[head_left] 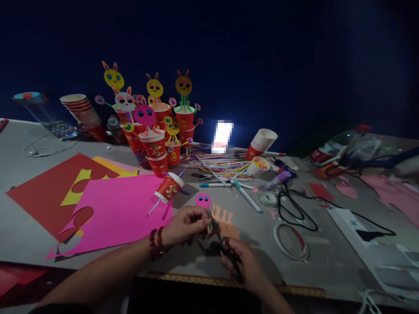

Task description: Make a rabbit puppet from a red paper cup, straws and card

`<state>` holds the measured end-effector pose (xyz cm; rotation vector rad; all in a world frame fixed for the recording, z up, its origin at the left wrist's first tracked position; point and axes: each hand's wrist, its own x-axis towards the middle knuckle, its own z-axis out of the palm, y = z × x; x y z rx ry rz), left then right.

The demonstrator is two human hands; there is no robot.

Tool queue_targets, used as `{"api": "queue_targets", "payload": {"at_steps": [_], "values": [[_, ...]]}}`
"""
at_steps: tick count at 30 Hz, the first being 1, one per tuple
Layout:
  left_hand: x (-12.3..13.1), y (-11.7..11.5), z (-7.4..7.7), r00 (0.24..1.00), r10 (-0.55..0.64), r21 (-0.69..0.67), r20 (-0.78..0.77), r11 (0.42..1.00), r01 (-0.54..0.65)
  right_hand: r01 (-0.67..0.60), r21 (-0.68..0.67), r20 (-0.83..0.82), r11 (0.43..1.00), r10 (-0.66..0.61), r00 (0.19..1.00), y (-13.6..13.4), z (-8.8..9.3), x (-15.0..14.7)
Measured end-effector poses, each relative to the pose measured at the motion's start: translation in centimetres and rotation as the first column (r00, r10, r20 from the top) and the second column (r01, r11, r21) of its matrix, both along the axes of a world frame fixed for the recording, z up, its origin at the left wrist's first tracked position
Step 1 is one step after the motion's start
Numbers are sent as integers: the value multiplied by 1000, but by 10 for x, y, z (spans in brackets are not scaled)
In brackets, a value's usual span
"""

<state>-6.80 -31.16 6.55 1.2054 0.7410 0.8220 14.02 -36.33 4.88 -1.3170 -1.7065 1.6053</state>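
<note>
My right hand (244, 261) is closed round the handles of dark scissors (216, 233), whose blades point up and away from me. Fingertips of my left hand (190, 221) pinch a small paper piece (210, 226) with a bit of teal on it, right at the blades. Part of that piece is hidden by fingers and scissors. Just beyond lies a pink round paper face (203, 200) with blue eyes. Peach paper with a scalloped cut edge (229, 229) lies behind the scissors. To the left, a red paper cup (169, 187) rests tipped over with a straw-like stick through it.
Pink paper sheets (131, 209) and a dark red sheet (36, 192) cover the left. Cups with rabbit-faced figures (155, 148) stand behind. Several pens (216, 185) lie mid-table. A tape roll (290, 241), a black cable (294, 213) and a power strip (366, 244) are right.
</note>
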Motion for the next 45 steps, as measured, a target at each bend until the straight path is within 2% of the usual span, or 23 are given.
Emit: {"api": "queue_targets", "payload": {"at_steps": [4, 9, 12, 20, 28, 38, 45], "values": [[1, -1, 1, 997, 65, 60, -50, 996, -62, 32, -2, -19, 999, -33, 999, -2, -2, -1], [2, -3, -2, 987, 134, 24, -87, 991, -132, 53, -26, -13, 998, -53, 998, -3, -3, -2], [2, -3, -1, 988, 130, 31, -78, 991, -128, 60, -74, -25, 995, -61, 998, -3, -3, -2], [1, -3, 3, 979, 129, 229, -159, 969, -91, 46, -119, -92, 992, -57, 994, -2, 3, -3], [0, -4, 4, 976, 128, 280, -179, 957, -74, 57, -142, -94, 988, -71, 993, -1, 7, -5], [1, -3, 5, 979, 115, 265, -169, 962, -67, 36, -102, -74, 994, -44, 996, -2, -3, 0], [1, -3, 7, 963, 158, 298, -218, 951, -88, 44, -95, -34, 995, -47, 998, 0, 5, -2]]}}
